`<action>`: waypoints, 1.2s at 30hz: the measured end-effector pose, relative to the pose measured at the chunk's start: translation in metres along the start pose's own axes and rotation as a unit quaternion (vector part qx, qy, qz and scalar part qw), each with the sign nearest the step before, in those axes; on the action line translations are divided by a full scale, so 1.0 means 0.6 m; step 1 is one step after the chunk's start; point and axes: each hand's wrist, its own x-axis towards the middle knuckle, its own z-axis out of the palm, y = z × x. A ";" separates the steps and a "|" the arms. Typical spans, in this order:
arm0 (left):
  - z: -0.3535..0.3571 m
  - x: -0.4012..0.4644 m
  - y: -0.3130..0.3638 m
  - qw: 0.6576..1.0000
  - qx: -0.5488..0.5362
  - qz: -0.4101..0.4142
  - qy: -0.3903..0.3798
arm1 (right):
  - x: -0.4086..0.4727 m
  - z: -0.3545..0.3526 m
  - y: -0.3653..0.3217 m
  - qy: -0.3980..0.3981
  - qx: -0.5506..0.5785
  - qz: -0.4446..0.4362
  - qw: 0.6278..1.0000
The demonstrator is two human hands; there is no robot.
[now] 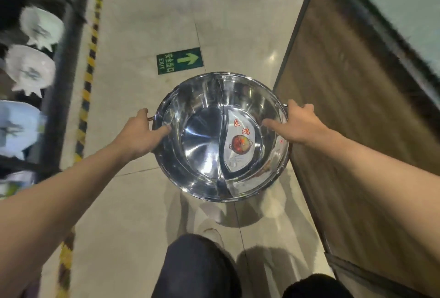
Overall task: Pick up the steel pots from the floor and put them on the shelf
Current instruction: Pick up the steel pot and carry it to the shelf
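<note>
Knees [197, 266]: nearest the camera, just below the steel pot, dark trousers, apparently crouched
Step in hand: lifting the pot; I judge it best raised level, both sides rising together, since the polished rim looks slippery
Left hand [140, 131]: closed on the pot's left handle, thumb lying over the rim into the bowl
Right hand [295, 121]: clasping the opposite rim at the right handle, thumb inside
Steel pot [222, 136]: between the two hands, with an S-shaped divider and a paper label [240, 140] in its right half; whether it rests on the floor or is just clear of it I cannot tell
Wooden panel [357, 112]: close to the pot's right, mind the elbow
Exit sign [179, 60]: on the floor just beyond the pot
Shelf [64, 59]: left of the pot past the striped tape [89, 76], holding white dishes [31, 69], blurred
</note>
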 end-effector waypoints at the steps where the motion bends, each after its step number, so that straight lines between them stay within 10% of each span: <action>1: -0.066 -0.038 0.052 1.000 0.024 -0.007 0.001 | -0.047 -0.068 -0.035 -0.003 -0.004 0.009 1.000; 19: -0.692 -0.370 0.616 0.987 0.085 0.127 0.058 | -0.534 -0.807 -0.259 0.110 0.049 -0.033 0.992; 36: -0.406 -0.589 0.946 0.807 0.187 0.514 -0.223 | -1.045 -0.754 0.018 0.305 0.135 0.368 0.868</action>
